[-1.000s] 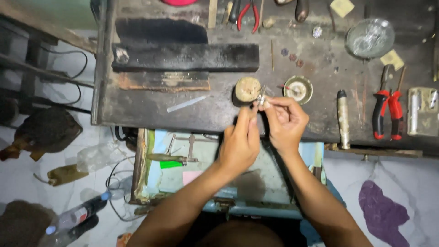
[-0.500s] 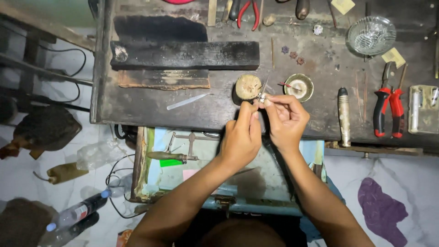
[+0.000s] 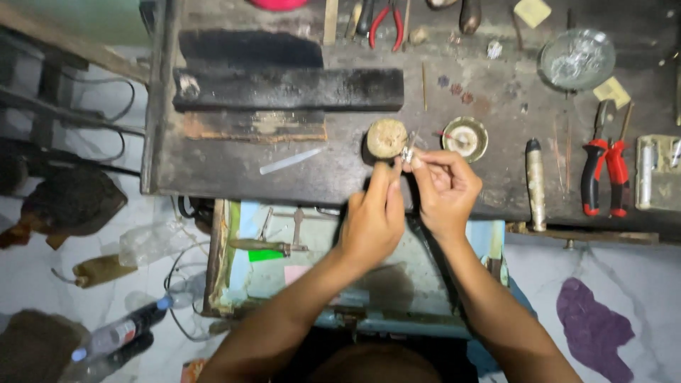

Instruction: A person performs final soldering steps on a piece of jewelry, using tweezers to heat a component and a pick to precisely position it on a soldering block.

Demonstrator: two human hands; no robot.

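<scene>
My left hand (image 3: 372, 216) and my right hand (image 3: 443, 188) meet at the front edge of a dark, worn workbench (image 3: 234, 167). Between their fingertips they pinch a tiny shiny metal piece (image 3: 408, 152); its exact shape is too small to tell. Just beyond it sits a round tan block (image 3: 386, 137). To the right of that stands a small round brass dish (image 3: 464, 138).
On the bench lie a long black bar (image 3: 287, 88), a pale sliver (image 3: 289, 161), a metal-handled tool (image 3: 535, 184), red-handled pliers (image 3: 601, 174), a glass bowl (image 3: 576, 58) and more pliers (image 3: 386, 21) at the back. Below is an open teal drawer (image 3: 284, 262) with tools. Bottles (image 3: 117, 333) and a purple rag (image 3: 592, 330) lie on the floor.
Both hands stay pinched on the small metal piece at the bench edge; they have barely shifted.
</scene>
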